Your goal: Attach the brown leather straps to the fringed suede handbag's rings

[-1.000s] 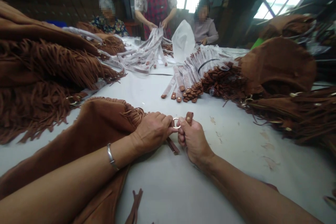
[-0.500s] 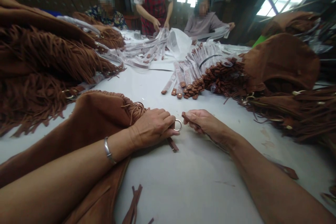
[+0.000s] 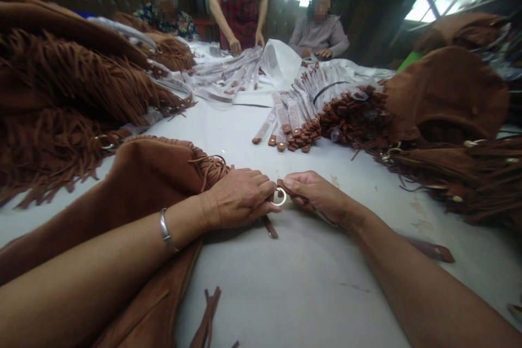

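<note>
A brown suede bag point(image 3: 159, 174) with fringe lies on the table at the left, under my left arm. My left hand point(image 3: 242, 198) is closed around a metal ring point(image 3: 280, 197), which sticks out past its fingertips. My right hand point(image 3: 316, 193) pinches the end of a brown leather strap point(image 3: 280, 184) and holds it against the ring. Whether the strap end passes through the ring I cannot make out. The rest of the strap trails under my right forearm, its far end point(image 3: 442, 253) showing beyond. Below my left hand a thin brown strip point(image 3: 269, 227) hangs down.
Fringed brown bags point(image 3: 77, 81) are heaped at the left, and more brown bags point(image 3: 446, 98) at the right. Ahead lies a bundle of plastic-wrapped straps point(image 3: 304, 114) on the white table point(image 3: 310, 283). Loose brown strips point(image 3: 206, 315) lie near the front. Three people are across the table.
My right hand has moved left and brought the strap end up against the ring. My left hand has shifted slightly right. Across the table, the person at right has lowered an arm.
</note>
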Demonstrator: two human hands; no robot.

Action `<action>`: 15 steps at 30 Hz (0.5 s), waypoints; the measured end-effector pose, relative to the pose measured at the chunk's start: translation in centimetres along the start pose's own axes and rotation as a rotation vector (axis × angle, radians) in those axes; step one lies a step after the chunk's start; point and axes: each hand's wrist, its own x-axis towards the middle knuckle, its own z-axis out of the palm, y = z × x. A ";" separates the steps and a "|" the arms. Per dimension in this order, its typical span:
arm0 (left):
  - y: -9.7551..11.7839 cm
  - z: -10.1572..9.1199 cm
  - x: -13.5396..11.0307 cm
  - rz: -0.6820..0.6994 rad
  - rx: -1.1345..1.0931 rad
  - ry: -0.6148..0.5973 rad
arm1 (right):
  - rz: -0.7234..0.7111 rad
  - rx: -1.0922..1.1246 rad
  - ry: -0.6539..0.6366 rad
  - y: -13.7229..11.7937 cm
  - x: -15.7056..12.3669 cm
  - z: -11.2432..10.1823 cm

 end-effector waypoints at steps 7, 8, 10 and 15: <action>-0.2 -0.1 -0.1 0.075 -0.052 0.018 | -0.044 0.037 -0.074 0.1 0.1 -0.7; -0.2 -0.2 -0.1 0.087 -0.058 0.012 | -0.047 0.049 -0.092 0.1 0.1 -0.9; -0.2 -0.2 -0.1 0.111 -0.066 0.003 | -0.027 0.080 -0.145 0.3 0.3 -1.2; -0.1 -0.1 -0.2 0.146 -0.094 0.001 | 0.074 0.198 -0.260 1.1 0.8 -1.9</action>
